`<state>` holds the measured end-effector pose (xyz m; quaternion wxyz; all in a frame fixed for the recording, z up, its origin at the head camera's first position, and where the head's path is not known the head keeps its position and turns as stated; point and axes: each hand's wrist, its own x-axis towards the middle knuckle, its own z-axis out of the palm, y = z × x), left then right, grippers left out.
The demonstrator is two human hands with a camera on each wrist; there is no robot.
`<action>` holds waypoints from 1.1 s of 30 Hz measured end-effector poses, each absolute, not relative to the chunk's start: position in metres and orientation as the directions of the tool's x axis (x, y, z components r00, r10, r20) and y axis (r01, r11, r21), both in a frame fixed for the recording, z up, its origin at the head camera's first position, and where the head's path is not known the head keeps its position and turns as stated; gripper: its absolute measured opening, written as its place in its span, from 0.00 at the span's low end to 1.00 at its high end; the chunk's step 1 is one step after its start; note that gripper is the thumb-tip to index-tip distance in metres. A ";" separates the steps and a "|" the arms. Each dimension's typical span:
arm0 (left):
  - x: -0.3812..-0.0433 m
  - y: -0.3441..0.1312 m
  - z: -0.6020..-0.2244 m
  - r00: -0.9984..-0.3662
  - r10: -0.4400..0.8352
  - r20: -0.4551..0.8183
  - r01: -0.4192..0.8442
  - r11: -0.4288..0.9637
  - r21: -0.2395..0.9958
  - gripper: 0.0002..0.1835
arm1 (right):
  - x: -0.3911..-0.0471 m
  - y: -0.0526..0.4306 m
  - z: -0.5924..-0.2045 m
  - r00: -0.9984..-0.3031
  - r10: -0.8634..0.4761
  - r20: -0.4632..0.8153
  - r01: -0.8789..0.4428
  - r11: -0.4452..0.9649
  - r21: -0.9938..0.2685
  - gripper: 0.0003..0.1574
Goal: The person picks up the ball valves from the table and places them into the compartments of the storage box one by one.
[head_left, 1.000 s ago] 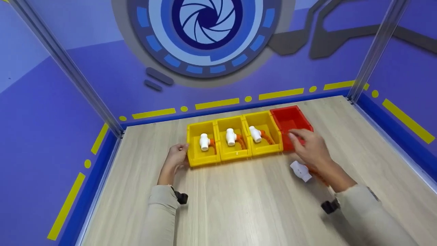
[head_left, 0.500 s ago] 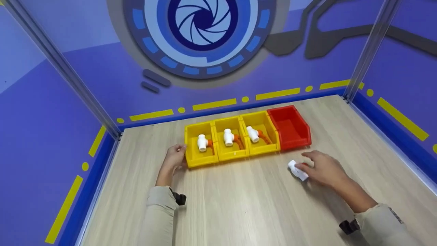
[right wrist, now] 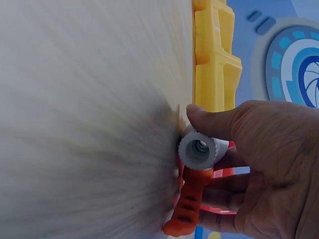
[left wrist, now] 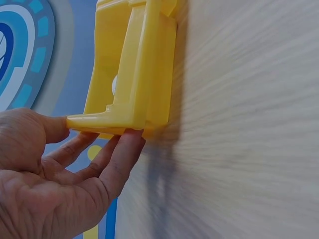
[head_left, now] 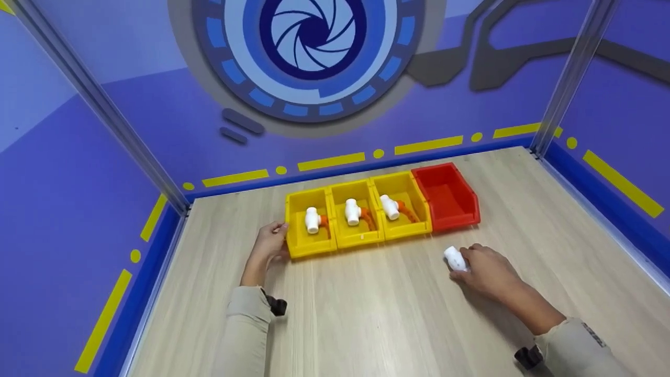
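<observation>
A row of bins stands on the table: several yellow bins (head_left: 311,246) joined side by side, then a red bin (head_left: 454,220) at the right end. Each yellow bin holds a white PVC ball valve (head_left: 353,212) with an orange handle. My left hand (head_left: 269,242) holds the outer side of the leftmost yellow bin, thumb at its rim and fingertips along the wall in the left wrist view. In front of the red bin, my right hand (head_left: 489,269) grips another ball valve (right wrist: 198,149) between thumb and fingers. Its orange handle (right wrist: 189,204) points down past the fingers in the right wrist view.
The wood-grain table (head_left: 366,314) reaches back to a printed blue-purple wall (head_left: 141,110). Side panels with metal posts (head_left: 576,78) close off left and right. Nothing lies inside the red bin.
My right hand has drawn back from over the red bin, come down beside the loose ball valve and taken hold of it. My left hand has stayed on the yellow bin.
</observation>
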<state>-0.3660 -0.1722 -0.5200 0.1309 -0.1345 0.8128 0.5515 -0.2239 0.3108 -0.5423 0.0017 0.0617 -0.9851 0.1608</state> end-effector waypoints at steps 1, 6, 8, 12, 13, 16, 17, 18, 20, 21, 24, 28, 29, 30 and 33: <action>-0.366 -0.172 -0.520 -0.929 -0.076 -0.363 -0.366 0.357 0.859 0.24 | -0.224 0.311 -0.542 -0.992 -0.122 0.021 -0.123 0.942 -0.312 0.35; -0.365 -0.170 -0.521 -0.931 -0.077 -0.357 -0.360 0.363 0.859 0.23 | -0.223 0.309 -0.540 -0.992 -0.125 0.013 -0.124 0.948 -0.293 0.33; -0.365 -0.170 -0.521 -0.935 -0.072 -0.347 -0.349 0.360 0.865 0.23 | -0.223 0.307 -0.540 -0.990 -0.133 0.035 -0.138 0.952 -0.275 0.32; -0.363 -0.172 -0.521 -0.936 -0.082 -0.342 -0.348 0.362 0.865 0.24 | -0.222 0.303 -0.541 -0.987 -0.148 0.068 -0.160 0.956 -0.247 0.32; -0.362 -0.172 -0.521 -0.933 -0.092 -0.347 -0.356 0.365 0.860 0.24 | -0.222 0.302 -0.541 -0.987 -0.148 0.062 -0.159 0.956 -0.248 0.33; -0.362 -0.174 -0.519 -0.927 -0.108 -0.360 -0.373 0.371 0.850 0.23 | -0.222 0.301 -0.541 -0.988 -0.148 0.047 -0.155 0.956 -0.250 0.36; -0.362 -0.174 -0.519 -0.926 -0.110 -0.362 -0.376 0.373 0.848 0.23 | -0.222 0.301 -0.541 -0.988 -0.149 0.045 -0.155 0.956 -0.250 0.37; -0.363 -0.174 -0.518 -0.925 -0.108 -0.365 -0.378 0.372 0.848 0.23 | -0.222 0.301 -0.541 -0.988 -0.149 0.046 -0.156 0.956 -0.249 0.38; -0.364 -0.173 -0.517 -0.924 -0.101 -0.368 -0.378 0.370 0.849 0.23 | -0.222 0.303 -0.539 -0.988 -0.147 0.049 -0.155 0.957 -0.244 0.39; -0.365 -0.172 -0.517 -0.923 -0.099 -0.371 -0.381 0.367 0.849 0.23 | -0.223 0.304 -0.539 -0.988 -0.148 0.050 -0.155 0.958 -0.242 0.39; -0.366 -0.171 -0.516 -0.919 -0.101 -0.380 -0.390 0.366 0.845 0.23 | -0.223 0.306 -0.537 -0.986 -0.160 0.049 -0.168 0.955 -0.244 0.37; -0.366 -0.170 -0.516 -0.918 -0.107 -0.381 -0.393 0.366 0.844 0.23 | -0.223 0.308 -0.537 -0.986 -0.162 0.037 -0.166 0.951 -0.262 0.37; -0.365 -0.169 -0.516 -0.919 -0.108 -0.380 -0.392 0.366 0.844 0.23 | -0.224 0.308 -0.537 -0.986 -0.160 0.037 -0.164 0.950 -0.267 0.37; -0.365 -0.169 -0.516 -0.919 -0.107 -0.380 -0.391 0.365 0.844 0.23 | -0.224 0.309 -0.538 -0.987 -0.160 0.035 -0.163 0.949 -0.269 0.38; -0.365 -0.171 -0.518 -0.916 -0.110 -0.387 -0.399 0.362 0.842 0.23 | -0.224 0.308 -0.539 -0.987 -0.159 0.029 -0.161 0.948 -0.276 0.41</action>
